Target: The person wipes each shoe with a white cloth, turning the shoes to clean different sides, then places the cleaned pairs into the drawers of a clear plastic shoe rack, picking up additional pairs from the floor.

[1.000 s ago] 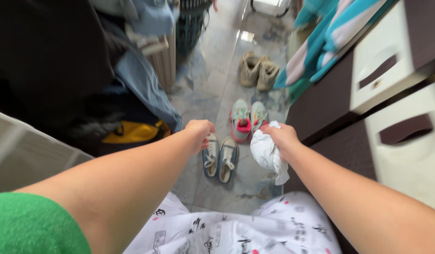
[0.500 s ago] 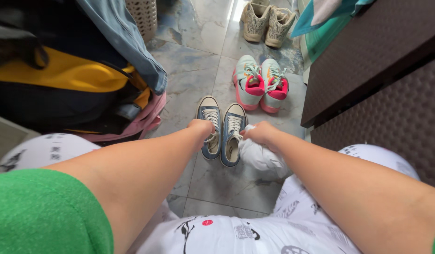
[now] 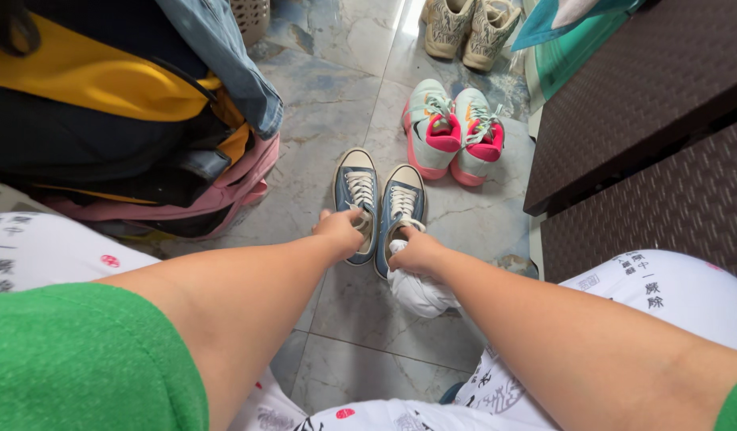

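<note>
A pair of blue canvas sneakers with white laces stands on the marble floor. My left hand (image 3: 342, 230) grips the heel opening of the left blue sneaker (image 3: 357, 190). My right hand (image 3: 415, 252) holds a bunched white cloth (image 3: 420, 292) and rests its fingers at the heel of the right blue sneaker (image 3: 402, 202). Both arms reach forward from between my knees, which are covered by white printed fabric.
A pink and mint pair of trainers (image 3: 454, 131) sits beyond the blue pair, and a beige pair (image 3: 467, 26) farther back. A pile of bags and clothes (image 3: 121, 120) fills the left. Dark woven drawers (image 3: 648, 136) line the right.
The view has tilted down and come closer to the floor. Both hands have dropped onto the heels of the blue sneakers, the right one still carrying the white cloth.
</note>
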Motion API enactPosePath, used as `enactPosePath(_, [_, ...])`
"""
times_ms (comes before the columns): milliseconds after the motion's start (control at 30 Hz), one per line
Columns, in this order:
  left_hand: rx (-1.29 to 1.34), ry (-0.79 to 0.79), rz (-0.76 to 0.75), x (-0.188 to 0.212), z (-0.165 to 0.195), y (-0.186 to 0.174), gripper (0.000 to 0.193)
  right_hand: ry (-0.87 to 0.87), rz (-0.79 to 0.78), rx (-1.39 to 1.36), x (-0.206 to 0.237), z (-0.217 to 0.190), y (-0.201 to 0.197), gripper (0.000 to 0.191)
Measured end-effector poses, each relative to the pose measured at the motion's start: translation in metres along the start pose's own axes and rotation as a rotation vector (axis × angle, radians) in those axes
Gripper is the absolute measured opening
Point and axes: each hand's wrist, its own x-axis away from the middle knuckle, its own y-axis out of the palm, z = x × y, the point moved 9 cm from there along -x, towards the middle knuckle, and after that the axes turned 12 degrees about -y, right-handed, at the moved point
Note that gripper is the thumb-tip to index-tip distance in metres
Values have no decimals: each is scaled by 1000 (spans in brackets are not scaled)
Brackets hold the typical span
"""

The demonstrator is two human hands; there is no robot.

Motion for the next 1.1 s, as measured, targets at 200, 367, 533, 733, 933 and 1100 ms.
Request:
enactPosePath(200, [-241, 16, -33, -4, 7, 27, 60, -36, -275, 270, 19, -1, 31, 94])
enactPosePath(367, [-437, 15, 1, 12, -11, 40, 56, -87, -228, 327, 30, -2, 44, 90])
enactPosePath(533, [-449, 51, 109, 25, -7, 22, 43, -57, -7, 369, 33, -22, 22, 64])
enactPosePath(733, [-337, 13, 84, 14, -13, 17, 48, -99, 78, 369, 46, -55, 10, 52])
enactPosePath(933, [-230, -45, 73, 6, -26, 26, 67, -47, -22, 437, 50, -37, 16, 56])
enactPosePath(1100, [-444, -92, -6, 0, -43, 31, 57, -63, 31, 441, 44, -22, 19, 37])
